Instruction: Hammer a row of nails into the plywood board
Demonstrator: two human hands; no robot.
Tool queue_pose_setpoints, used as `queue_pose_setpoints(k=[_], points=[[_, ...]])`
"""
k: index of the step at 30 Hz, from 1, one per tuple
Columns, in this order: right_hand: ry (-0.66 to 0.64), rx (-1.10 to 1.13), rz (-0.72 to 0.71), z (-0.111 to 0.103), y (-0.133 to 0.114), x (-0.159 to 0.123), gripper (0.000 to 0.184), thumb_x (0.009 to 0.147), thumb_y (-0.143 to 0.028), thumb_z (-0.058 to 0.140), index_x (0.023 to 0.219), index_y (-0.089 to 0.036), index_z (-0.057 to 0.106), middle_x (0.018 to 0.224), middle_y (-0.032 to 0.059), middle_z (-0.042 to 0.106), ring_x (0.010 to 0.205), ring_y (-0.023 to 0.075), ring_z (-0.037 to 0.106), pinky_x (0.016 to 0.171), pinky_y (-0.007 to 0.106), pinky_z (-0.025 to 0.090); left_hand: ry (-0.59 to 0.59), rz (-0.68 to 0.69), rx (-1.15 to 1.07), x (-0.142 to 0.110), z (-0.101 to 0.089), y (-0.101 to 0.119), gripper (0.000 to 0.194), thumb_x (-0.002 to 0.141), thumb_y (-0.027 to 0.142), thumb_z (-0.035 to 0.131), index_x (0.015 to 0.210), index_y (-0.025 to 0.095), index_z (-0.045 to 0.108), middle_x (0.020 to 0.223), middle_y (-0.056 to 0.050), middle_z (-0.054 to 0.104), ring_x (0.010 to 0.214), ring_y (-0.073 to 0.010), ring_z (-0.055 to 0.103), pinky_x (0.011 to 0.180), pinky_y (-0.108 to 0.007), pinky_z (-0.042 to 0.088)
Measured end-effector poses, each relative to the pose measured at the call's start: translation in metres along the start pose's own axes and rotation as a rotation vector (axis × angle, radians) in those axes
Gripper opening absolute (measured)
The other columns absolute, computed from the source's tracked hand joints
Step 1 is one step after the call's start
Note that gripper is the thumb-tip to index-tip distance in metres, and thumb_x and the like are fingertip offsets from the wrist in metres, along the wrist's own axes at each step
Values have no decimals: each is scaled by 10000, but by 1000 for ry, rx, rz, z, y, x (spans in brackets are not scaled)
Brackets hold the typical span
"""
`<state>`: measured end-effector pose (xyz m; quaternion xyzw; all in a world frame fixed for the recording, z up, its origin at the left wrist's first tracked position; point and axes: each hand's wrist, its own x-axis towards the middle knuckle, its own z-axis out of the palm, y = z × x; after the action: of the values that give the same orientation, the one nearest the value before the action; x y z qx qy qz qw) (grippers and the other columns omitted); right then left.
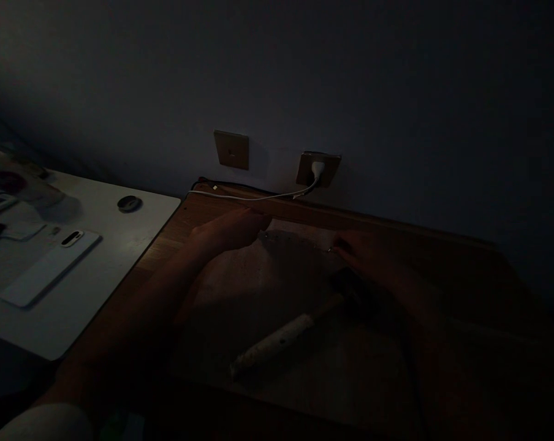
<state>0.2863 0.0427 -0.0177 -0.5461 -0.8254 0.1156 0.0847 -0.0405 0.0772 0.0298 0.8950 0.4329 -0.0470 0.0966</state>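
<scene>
The scene is very dark. My left hand [233, 229] reaches forward over a pale board [277, 343] on a wooden table [176, 226], fingers pinched together at the board's far edge; anything between them is too small to make out. My right hand [366, 254] rests on the board's far right part with its fingers curled, and what it holds, if anything, is hidden in shadow. A hammer [290, 334] with a light handle lies on the board just below my right hand, its dark head pointing towards that hand.
A white cable [258, 197] runs along the table's back edge to a plug [317, 169] in a wall socket; a second wall plate [231, 149] is left of it. A white table [88, 263] at left carries a phone [51, 266], a small round object [129, 203] and other items.
</scene>
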Motion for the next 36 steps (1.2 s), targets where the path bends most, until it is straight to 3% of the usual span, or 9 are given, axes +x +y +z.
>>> queue_pose_setpoints(k=[9,18,27,32,36], points=[[-75,20,28,2,-6,2,168,985,-225,598,998,-216,765,1039,109,800,958,273,753,852,368,540,32,36,-68,5,5,0,408,941,-4,504,1224,172,738,1228,-120,763,1096,-245,735,898,-326,545],[-66,57,-5,-3,-9,0,188,1003,-250,589,999,-241,776,1044,93,816,952,267,761,859,378,553,0,52,15,9,15,6,318,960,50,513,1047,201,779,1119,-103,761,944,-224,734,744,-292,502],[23,111,-27,2,-9,1,226,966,-241,574,1051,-251,783,1073,90,800,969,271,756,900,404,573,27,11,64,12,17,6,242,1004,138,529,1042,174,765,1055,-116,760,860,-219,709,694,-299,460],[101,138,34,2,-24,1,218,964,-244,574,1040,-246,779,1059,94,803,971,276,757,895,404,571,112,29,-86,13,11,9,171,995,145,576,950,152,741,970,-99,758,813,-188,680,704,-288,452],[176,206,61,-7,-40,-2,219,986,-289,581,1054,-256,786,1055,83,814,935,276,762,845,402,574,170,167,-387,8,-1,11,150,955,111,609,871,155,725,882,-37,753,787,-143,679,710,-251,458]])
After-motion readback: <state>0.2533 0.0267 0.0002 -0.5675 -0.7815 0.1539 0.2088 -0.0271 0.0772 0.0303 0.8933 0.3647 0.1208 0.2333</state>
